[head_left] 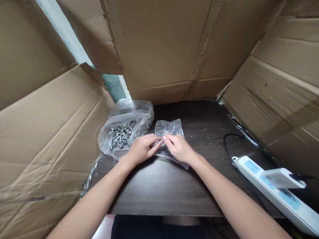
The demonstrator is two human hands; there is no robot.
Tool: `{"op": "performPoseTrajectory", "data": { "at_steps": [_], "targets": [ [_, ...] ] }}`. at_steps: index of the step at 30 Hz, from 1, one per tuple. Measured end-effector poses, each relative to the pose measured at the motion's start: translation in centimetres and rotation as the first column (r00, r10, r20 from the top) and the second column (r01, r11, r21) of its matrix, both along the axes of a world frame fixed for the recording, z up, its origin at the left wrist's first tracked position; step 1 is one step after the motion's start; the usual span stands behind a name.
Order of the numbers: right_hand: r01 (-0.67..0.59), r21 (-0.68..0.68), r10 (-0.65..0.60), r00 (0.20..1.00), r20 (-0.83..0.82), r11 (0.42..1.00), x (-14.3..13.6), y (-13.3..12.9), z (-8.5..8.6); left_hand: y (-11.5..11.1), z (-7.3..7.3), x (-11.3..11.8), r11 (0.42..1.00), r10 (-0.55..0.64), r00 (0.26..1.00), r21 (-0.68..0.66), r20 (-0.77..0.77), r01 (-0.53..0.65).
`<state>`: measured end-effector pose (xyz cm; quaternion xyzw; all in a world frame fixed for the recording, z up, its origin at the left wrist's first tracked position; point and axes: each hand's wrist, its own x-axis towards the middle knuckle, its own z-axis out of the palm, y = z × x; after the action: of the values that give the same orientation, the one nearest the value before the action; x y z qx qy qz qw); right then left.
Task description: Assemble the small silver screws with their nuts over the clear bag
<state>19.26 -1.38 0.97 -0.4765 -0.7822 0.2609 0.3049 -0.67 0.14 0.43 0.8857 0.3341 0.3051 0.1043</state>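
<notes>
My left hand (144,148) and my right hand (178,146) meet over a small clear plastic bag (170,126) that lies on the dark table. Between the fingertips of both hands shows a small shiny metal piece (162,142), too small to name. The fingers of my right hand are pressed together at it, and the left thumb and forefinger reach to its other side. More metal bits show in the small bag under my hands. Left of them, a larger clear plastic bag (143,116) stands open, with many metal screws (122,135) inside.
Cardboard walls (169,49) surround the dark table (161,189) at the back and both sides. At the right lies a white power strip (271,189) with a white plug-in adapter (281,178) and a black cable (225,146). A printed sheet (116,87) shows behind the larger bag.
</notes>
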Motion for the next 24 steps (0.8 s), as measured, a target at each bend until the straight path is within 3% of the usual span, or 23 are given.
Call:
{"op": "performPoseTrajectory", "data": {
  "at_steps": [7, 14, 24],
  "targets": [
    [-0.02, -0.002, 0.02, 0.998, -0.054, 1.0, 0.29, -0.26, 0.8, 0.0, 0.08, -0.01, 1.0, 0.015, 1.0, -0.016, 0.008, -0.015],
    [-0.018, 0.024, 0.019, 1.0, -0.021, 1.0, 0.21, -0.11, 0.3, -0.04, 0.15, 0.01, 1.0, 0.005, 1.0, 0.007, 0.006, -0.005],
    [-0.045, -0.018, 0.043, 0.996, -0.072, 0.999, 0.27, -0.26, 0.84, 0.08, 0.3, -0.16, 0.999, 0.027, 1.0, 0.019, -0.005, -0.027]
  ]
}}
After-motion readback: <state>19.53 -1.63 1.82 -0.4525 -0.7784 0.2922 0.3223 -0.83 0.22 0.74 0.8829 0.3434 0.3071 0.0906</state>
